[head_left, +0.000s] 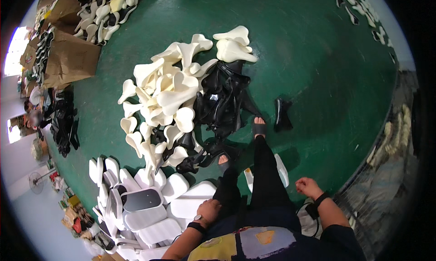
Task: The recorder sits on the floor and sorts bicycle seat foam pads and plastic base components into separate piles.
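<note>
My left hand (pixel 209 210), with a watch and a dark band at the wrist, rests against my dark-trousered thigh. Its fingers lie along the leg and nothing shows in them. To the right of my legs, my right hand (pixel 308 187) hangs free with fingers curled in and holds nothing visible. Beyond my feet lies a heap of cream saddle-shaped foam pads (pixel 177 93). Glossy black saddle-shaped pieces (pixel 220 100) are piled against its right side. White rounded rectangular pads (pixel 145 215) are heaped beside my left arm.
One black saddle-shaped piece (pixel 283 114) lies alone on the green floor (pixel 336 97). Cardboard boxes (pixel 70 56) and more saddle pads (pixel 106 13) stand at the far left. A fan (pixel 36 181) is by the left wall. Plastic sheeting (pixel 390 170) borders the right side.
</note>
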